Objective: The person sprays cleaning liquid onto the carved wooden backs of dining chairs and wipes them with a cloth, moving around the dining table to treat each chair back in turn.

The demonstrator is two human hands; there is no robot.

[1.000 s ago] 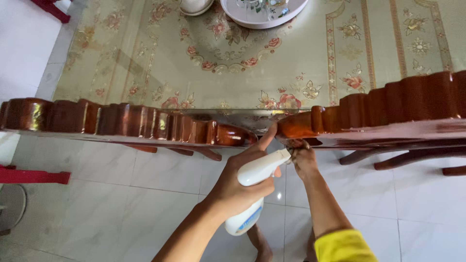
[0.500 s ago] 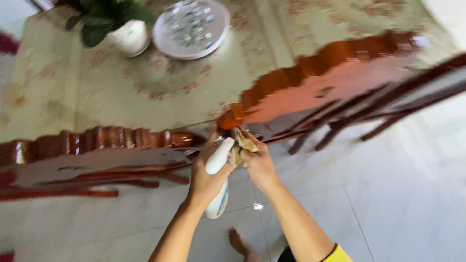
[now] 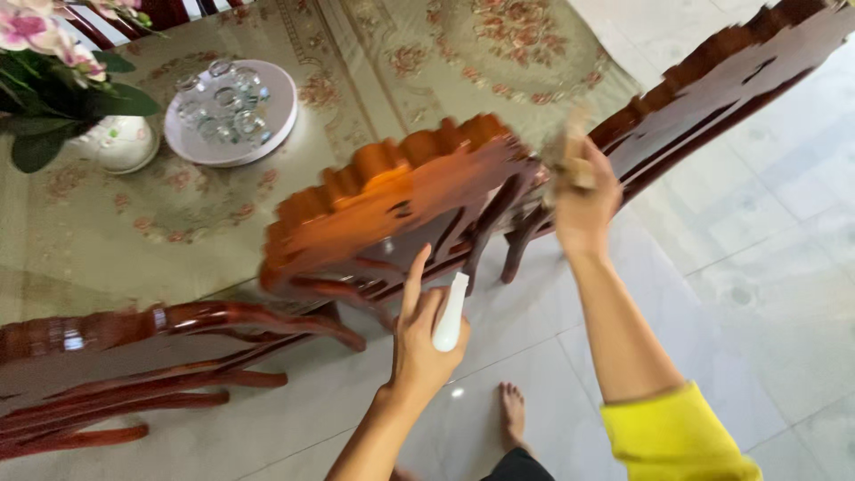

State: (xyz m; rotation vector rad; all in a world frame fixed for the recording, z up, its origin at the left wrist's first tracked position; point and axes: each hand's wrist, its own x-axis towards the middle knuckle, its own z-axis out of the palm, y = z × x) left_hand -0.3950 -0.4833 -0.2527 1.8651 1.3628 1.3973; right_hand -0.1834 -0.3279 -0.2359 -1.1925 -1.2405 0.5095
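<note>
While gripped, smooth white bottle (image 3: 450,313); carved glossy chair (image 3: 401,200)

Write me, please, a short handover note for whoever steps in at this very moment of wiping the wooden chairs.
Left hand: holds a white spray bottle, index finger raised, below the middle chair's back.
Right hand: presses a blurred tan cloth at the gap between that chair and the right chair.
Done: cannot tell which surfaces are wiped.
Left: likely the remaining chair backs, including the left chair.
</note>
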